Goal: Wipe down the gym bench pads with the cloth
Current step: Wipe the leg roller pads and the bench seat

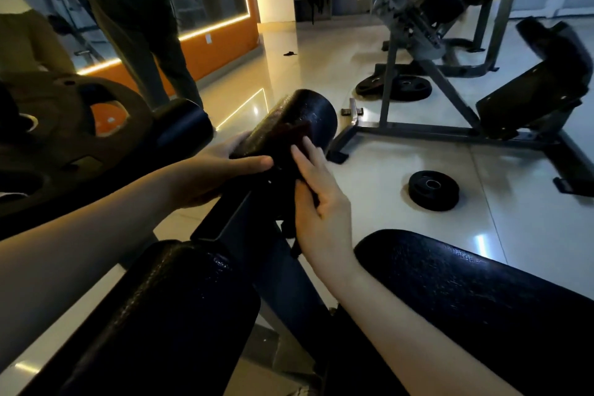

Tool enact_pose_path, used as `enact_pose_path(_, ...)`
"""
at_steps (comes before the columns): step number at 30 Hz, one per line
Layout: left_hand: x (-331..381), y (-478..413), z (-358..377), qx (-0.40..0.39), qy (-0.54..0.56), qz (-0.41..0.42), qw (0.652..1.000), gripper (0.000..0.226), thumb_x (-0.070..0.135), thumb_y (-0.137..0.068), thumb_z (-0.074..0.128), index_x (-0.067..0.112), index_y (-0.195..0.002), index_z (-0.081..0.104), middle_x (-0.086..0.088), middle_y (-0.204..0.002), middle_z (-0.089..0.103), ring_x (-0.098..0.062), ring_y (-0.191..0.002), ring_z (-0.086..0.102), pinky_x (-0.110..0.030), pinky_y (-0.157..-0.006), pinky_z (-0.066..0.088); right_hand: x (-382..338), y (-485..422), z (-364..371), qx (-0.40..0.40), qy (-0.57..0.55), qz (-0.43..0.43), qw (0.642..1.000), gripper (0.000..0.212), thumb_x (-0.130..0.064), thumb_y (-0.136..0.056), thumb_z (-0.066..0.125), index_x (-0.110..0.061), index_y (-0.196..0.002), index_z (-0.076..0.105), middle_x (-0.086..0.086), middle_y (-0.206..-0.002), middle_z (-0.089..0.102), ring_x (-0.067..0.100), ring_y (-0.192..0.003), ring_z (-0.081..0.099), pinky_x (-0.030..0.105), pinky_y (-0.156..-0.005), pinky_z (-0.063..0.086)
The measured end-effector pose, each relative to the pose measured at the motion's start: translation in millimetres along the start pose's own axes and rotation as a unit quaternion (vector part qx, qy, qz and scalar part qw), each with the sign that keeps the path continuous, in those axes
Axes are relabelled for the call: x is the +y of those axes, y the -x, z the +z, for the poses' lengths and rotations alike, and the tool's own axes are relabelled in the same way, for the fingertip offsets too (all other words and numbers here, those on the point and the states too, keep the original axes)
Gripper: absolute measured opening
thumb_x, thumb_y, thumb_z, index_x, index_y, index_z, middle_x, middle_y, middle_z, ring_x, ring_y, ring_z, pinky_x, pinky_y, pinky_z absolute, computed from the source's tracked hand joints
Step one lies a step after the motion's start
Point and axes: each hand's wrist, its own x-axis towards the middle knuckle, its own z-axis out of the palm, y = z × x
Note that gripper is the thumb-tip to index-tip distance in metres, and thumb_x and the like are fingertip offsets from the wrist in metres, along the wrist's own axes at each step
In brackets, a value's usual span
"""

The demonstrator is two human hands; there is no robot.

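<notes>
A black cylindrical roller pad (308,109) juts away from me at the end of a dark metal bench frame (231,222). My left hand (205,177) grips the near left side of this roller. A dark reddish cloth (289,138) lies on the roller and hangs down past the frame. My right hand (321,202) presses the cloth against the roller's right side, fingers stretched over it. Two more black pads sit close to me: one roller at lower left (167,315), one flat pad at lower right (482,292).
A small weight plate (433,190) lies on the glossy tiled floor to the right. Beyond it stand a grey bench frame (427,132) and two plates (398,87). A loaded plate (64,138) is at left. A person's legs (151,51) stand at the back left.
</notes>
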Motion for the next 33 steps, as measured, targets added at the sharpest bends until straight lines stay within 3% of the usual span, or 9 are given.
enact_pose_path(4, -10, 6, 3, 0.015, 0.063, 0.011, 0.998, 0.060, 0.038, -0.065, 0.080, 0.024, -0.118, 0.055, -0.003, -0.099, 0.075, -0.011, -0.086, 0.073, -0.017, -0.065, 0.056, 4, -59, -1, 0.020, 0.038, 0.015, 0.999, 0.043, 0.000, -0.095, 0.042, -0.015, -0.134, 0.053, -0.002, -0.146, 0.044, 0.011, -0.142, 0.027, 0.028, -0.118, 0.019)
enact_pose_path(6, -14, 9, 5, 0.023, 0.086, 0.019, 0.996, 0.076, 0.050, -0.047, 0.089, 0.022, -0.109, 0.057, 0.000, -0.089, 0.076, -0.008, -0.076, 0.073, -0.016, -0.058, 0.054, 14, -95, -8, 0.018, 0.047, 0.049, 0.998, 0.043, -0.002, -0.095, 0.041, -0.013, -0.135, 0.052, 0.001, -0.146, 0.044, 0.014, -0.140, 0.031, 0.029, -0.117, 0.020)
enact_pose_path(8, -16, 11, 8, 0.018, 0.068, 0.035, 0.997, 0.106, 0.065, -0.028, 0.090, 0.019, -0.117, 0.055, 0.002, -0.095, 0.076, -0.011, -0.085, 0.073, -0.017, -0.064, 0.055, 23, -123, -13, 0.036, 0.049, 0.088, 0.994, 0.044, -0.001, -0.094, 0.040, -0.010, -0.134, 0.053, 0.004, -0.146, 0.045, 0.016, -0.137, 0.037, 0.017, -0.111, 0.018)
enact_pose_path(12, -9, 11, 2, 0.023, 0.037, -0.008, 0.999, 0.112, 0.065, -0.018, 0.091, 0.023, -0.116, 0.056, 0.000, -0.102, 0.075, -0.015, -0.091, 0.072, -0.023, -0.069, 0.057, 19, -132, -16, 0.055, 0.051, 0.127, 0.989, 0.045, 0.001, -0.094, 0.039, -0.008, -0.136, 0.051, 0.007, -0.149, 0.041, 0.018, -0.139, 0.034, 0.014, -0.107, 0.017)
enact_pose_path(16, 35, 12, -15, 0.000, -0.197, -0.097, 0.976, 0.151, 0.077, -0.009, 0.082, 0.032, -0.145, 0.035, -0.006, -0.152, 0.038, -0.028, -0.133, 0.043, -0.049, -0.109, 0.036, 0, -76, -11, 0.023, 0.056, 0.098, 0.993, 0.045, -0.002, -0.098, 0.039, -0.016, -0.140, 0.046, -0.003, -0.153, 0.032, 0.011, -0.144, 0.021, 0.026, -0.115, 0.015)
enact_pose_path(18, 57, 7, -7, -0.012, -0.312, -0.117, 0.943, 0.158, 0.071, -0.019, 0.087, 0.040, -0.153, 0.010, -0.005, -0.158, 0.025, -0.027, -0.137, 0.038, -0.042, -0.106, 0.039, -10, -39, -4, 0.015, 0.051, 0.069, 0.996, 0.046, -0.002, -0.098, 0.039, -0.021, -0.140, 0.045, -0.008, -0.154, 0.030, 0.005, -0.143, 0.016, 0.024, -0.116, 0.012)
enact_pose_path(22, 53, -13, 32, 0.012, -0.458, -0.057, 0.887, 0.139, 0.026, -0.063, 0.090, 0.033, -0.152, -0.017, -0.011, -0.140, 0.035, -0.013, -0.098, 0.055, -0.016, -0.064, 0.049, -9, -17, -1, 0.007, 0.002, 0.072, 0.997, 0.049, 0.004, -0.096, 0.039, -0.020, -0.138, 0.048, -0.008, -0.154, 0.030, 0.002, -0.144, 0.015, 0.021, -0.118, 0.012)
enact_pose_path(28, 36, -25, 22, 0.054, -0.452, -0.006, 0.890, 0.158, 0.036, -0.042, 0.096, 0.035, -0.151, -0.018, -0.010, -0.154, 0.023, -0.027, -0.136, 0.034, -0.040, -0.108, 0.041, 20, -87, -8, 0.072, 0.026, 0.093, 0.993, 0.046, 0.001, -0.093, 0.041, -0.014, -0.136, 0.052, -0.001, -0.150, 0.039, 0.011, -0.142, 0.028, 0.030, -0.119, 0.018)
enact_pose_path(33, 37, -17, 20, 0.031, -0.361, -0.028, 0.932, 0.152, 0.021, -0.046, 0.093, 0.036, -0.152, -0.014, -0.004, -0.160, 0.015, -0.027, -0.141, 0.027, -0.030, -0.096, 0.041, 25, -136, -20, 0.075, 0.038, 0.139, 0.987, 0.046, 0.001, -0.093, 0.039, -0.009, -0.136, 0.051, 0.001, -0.148, 0.042, 0.003, -0.135, 0.025, -0.004, -0.101, 0.007)
